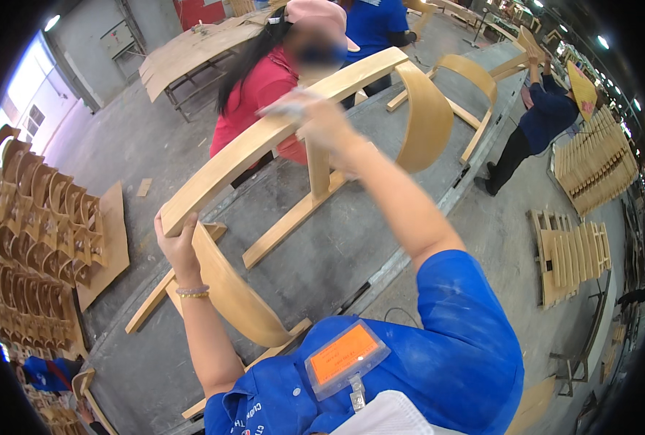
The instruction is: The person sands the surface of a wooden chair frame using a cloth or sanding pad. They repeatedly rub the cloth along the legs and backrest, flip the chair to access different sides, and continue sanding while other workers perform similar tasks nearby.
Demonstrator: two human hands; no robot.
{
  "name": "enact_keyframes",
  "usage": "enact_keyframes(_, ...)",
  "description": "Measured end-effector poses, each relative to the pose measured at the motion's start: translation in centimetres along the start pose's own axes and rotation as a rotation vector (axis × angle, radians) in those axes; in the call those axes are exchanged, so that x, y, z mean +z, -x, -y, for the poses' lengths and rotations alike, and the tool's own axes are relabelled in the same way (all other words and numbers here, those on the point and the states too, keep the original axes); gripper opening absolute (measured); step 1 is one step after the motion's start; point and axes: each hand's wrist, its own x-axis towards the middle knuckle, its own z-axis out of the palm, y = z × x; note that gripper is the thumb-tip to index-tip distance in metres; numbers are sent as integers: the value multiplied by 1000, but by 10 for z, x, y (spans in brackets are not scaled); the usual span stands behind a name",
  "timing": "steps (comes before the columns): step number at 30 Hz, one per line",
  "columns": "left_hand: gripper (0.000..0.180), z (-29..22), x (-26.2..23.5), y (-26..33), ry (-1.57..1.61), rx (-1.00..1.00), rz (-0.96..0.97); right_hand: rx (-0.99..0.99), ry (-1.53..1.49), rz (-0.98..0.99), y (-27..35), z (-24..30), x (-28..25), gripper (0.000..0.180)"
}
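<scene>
A pale wooden furniture frame (224,163) stands on the dark grey worktable (315,250), its long, slightly arched rail running from near left to far right. Broad curved panels (239,293) join its ends. My left hand (179,250) is closed round the near end of the rail, thumb against its side. Farther along, my right hand (324,129) presses a pale greyish pad or cloth (286,106) onto the rail's top. Motion blurs that hand, and the pad's exact kind cannot be made out.
Across the table stands a person in pink (261,94), with another in blue (377,25) behind. A second curved frame (474,72) lies farther along the table. Stacked curved wooden parts (39,210) fill the left; slatted pieces (598,163) and a pallet (572,254) are right.
</scene>
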Motion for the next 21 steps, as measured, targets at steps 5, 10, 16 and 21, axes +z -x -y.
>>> enact_keyframes(5, 57, -13, 7, 1, -30, -34, -29, 409, 252, -91, -4, -181, -99, 32)
enact_keyframes(10, 61, -13, 7, -2, -85, -37, -9, 676, 406, -135, -38, -273, -133, 34)
enact_keyframes(16, 61, -11, 5, -6, -67, -59, -23, 483, 455, -223, -39, -285, -157, 34)
enact_keyframes(21, 58, -11, 13, -4, -31, -46, -18, 501, 703, 56, -19, -290, -157, 41)
